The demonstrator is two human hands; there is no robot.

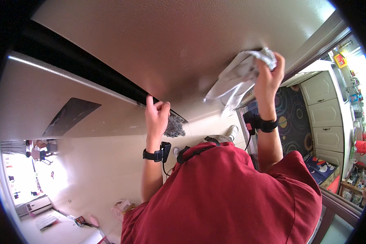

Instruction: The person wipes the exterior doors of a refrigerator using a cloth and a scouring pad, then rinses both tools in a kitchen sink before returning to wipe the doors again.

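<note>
A white cloth (236,76), crumpled and partly blurred, hangs from my right hand (269,74). My fingers pinch its upper end against a large, glossy, textured panel (146,39), which looks like an appliance door. To the left, my left hand (157,114) is at the near end of a long black gap (88,65) between this panel and a second panel (116,120). Its index finger reaches up to the gap's edge while the other fingers are curled. Whether those fingers grip the edge cannot be made out.
A dark grey shaggy item (174,126) shows just beyond my left hand, near the tiled floor (109,158). On the right, a doorway opens on white kitchen cabinets (324,113) and a dark patterned floor (289,122). A pink stool-like object (121,209) stands at lower left.
</note>
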